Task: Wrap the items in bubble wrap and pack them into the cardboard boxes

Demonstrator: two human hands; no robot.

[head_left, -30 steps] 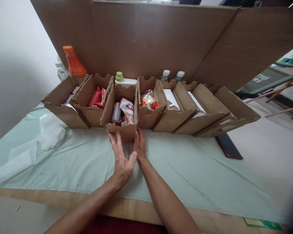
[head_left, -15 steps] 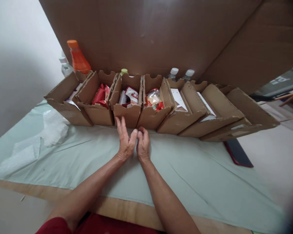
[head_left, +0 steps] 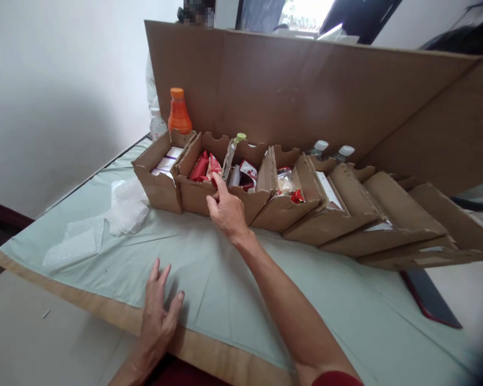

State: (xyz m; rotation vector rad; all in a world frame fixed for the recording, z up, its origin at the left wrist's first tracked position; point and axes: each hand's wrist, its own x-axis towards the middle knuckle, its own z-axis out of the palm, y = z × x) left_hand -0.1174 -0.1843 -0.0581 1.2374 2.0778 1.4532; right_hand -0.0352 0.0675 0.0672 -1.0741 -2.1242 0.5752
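My right hand (head_left: 227, 210) is over the front edge of the second and third cardboard boxes from the left. Its index finger stretches toward the red snack packets (head_left: 204, 166) in the second box (head_left: 197, 200), and the thumb stands apart from it. Nothing shows in its grasp; whether the fingertip touches a packet I cannot tell. Low over the front of the green cloth, my left hand (head_left: 159, 308) is open and holds nothing. In the third box lie a dark red and white package (head_left: 248, 174) and a silvery item. Purple and white cartons (head_left: 168, 162) fill the leftmost box.
More cardboard boxes (head_left: 338, 225) lean rightward along the row, one with clear and red packets (head_left: 287, 185). Behind stand an orange bottle (head_left: 179, 113), clear bottles (head_left: 158, 126) and a tall cardboard panel (head_left: 265, 86). Bubble wrap (head_left: 124, 209) lies left; a dark flat object (head_left: 429, 300) lies right.
My hands have parted. The right one moved up to the second and third boxes; the left one drew back toward the table's front edge. The view has turned left and tilted up.
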